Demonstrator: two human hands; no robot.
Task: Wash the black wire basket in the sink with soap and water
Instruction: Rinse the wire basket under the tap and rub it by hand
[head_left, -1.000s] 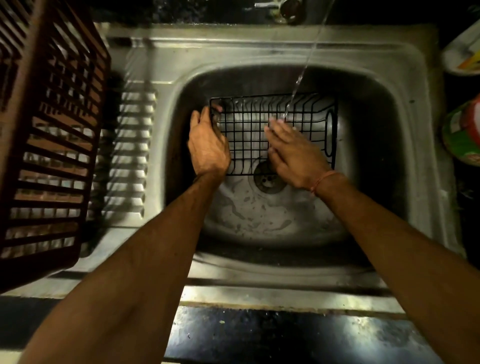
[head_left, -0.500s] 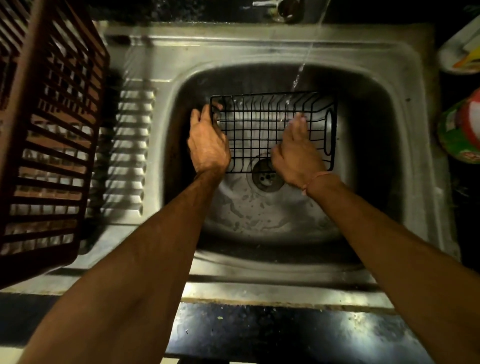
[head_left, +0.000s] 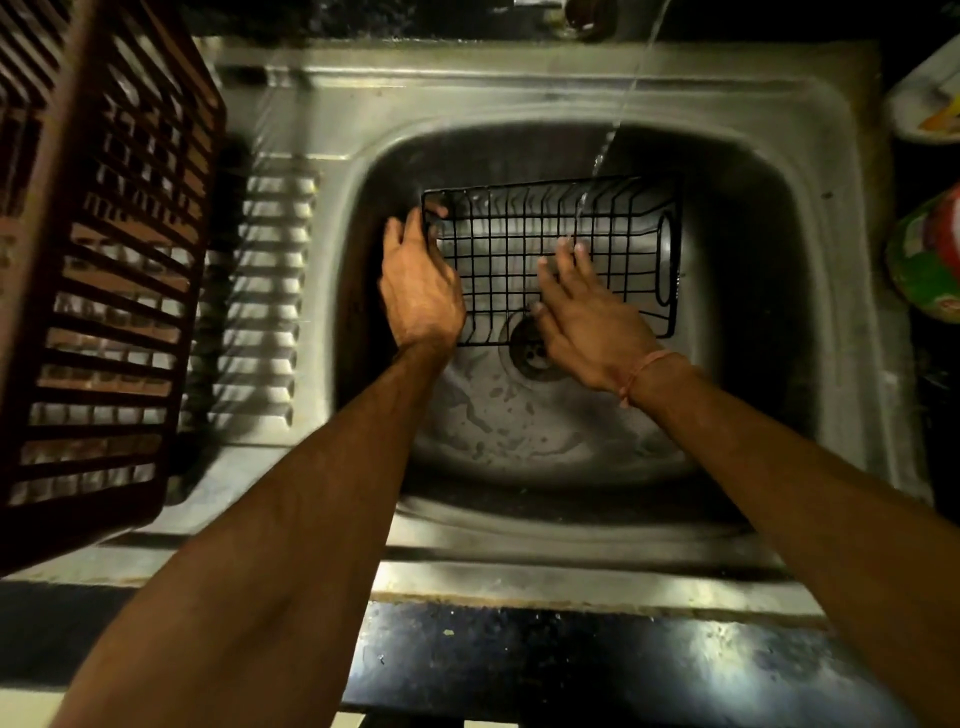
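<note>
Steel sink (head_left: 810, 156), tap running: black wire basket (head_left: 613, 228) lies in the basin; left hand (head_left: 421, 291) grips its left rim, right hand (head_left: 587, 312) rubs flat-fingered. Wet wire may slip, clattering onto the drain (head_left: 530, 353).

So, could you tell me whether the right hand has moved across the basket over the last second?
Yes. The right hand swung toward the basket's right side, then came back left, its thumb again near the drain.

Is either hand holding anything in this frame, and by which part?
The left hand grips the black wire basket at its left end rim. The right hand lies flat with fingers spread on the basket's mesh, holding nothing.
</note>
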